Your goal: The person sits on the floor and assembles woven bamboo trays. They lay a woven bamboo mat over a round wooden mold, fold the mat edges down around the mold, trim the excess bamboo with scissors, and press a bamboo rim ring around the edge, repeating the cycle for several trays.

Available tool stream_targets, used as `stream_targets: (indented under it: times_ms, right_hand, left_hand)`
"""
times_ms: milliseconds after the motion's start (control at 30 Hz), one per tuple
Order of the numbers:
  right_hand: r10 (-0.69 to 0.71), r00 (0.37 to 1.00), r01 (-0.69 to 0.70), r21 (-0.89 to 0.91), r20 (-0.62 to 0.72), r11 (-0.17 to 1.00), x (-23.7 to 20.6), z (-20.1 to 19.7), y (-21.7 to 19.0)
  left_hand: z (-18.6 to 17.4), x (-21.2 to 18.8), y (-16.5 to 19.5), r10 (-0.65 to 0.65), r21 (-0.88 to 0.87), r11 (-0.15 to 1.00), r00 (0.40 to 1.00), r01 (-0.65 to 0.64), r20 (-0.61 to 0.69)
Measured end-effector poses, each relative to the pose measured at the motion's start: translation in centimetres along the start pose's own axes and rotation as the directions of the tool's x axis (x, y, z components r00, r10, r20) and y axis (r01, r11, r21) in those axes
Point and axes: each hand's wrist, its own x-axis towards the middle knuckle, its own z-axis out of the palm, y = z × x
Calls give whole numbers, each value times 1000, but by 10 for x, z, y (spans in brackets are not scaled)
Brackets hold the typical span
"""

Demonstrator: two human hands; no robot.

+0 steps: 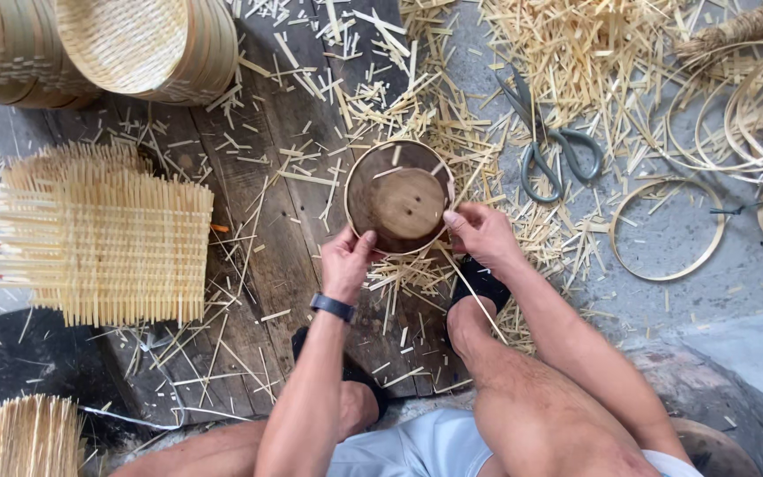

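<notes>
Gripping a round wooden mould [399, 199] ringed by a bamboo hoop, left hand [346, 263] and right hand [480, 231] both clamped on its rim, above plank flooring [258, 177] littered with bamboo offcuts, scissors [549, 146] lying nearby.

Both hands grip a round wooden mold [399, 199] ringed by a bamboo hoop: left hand [346, 262] on its near-left edge, right hand [480, 231] on its right. Scissors [551, 148] lie just beyond, woven bamboo mats [103, 237] stacked left, offcuts [567, 53] everywhere.
</notes>
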Motion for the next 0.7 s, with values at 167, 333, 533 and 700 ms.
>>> stream_targets:
  times_ms: [167, 333, 533, 700]
  right_hand:
    - [-119, 979, 71, 270, 164, 960, -16, 28, -29]
    - [-149, 982, 118, 233, 118, 965, -22, 54, -47]
    - [-160, 878, -95, 492, 451, 865, -30, -8, -45]
    - [-349, 876, 71, 626, 334, 776, -27, -52, -10]
  left_hand:
    - [15, -21, 61, 684, 407, 564, 683, -718, 256]
    - [53, -13, 54, 633, 365, 694, 768, -620, 101]
    - [-22, 52, 30, 323, 493, 850, 923, -186, -209]
    - [-59, 87, 44, 262, 461, 883, 902, -82, -342]
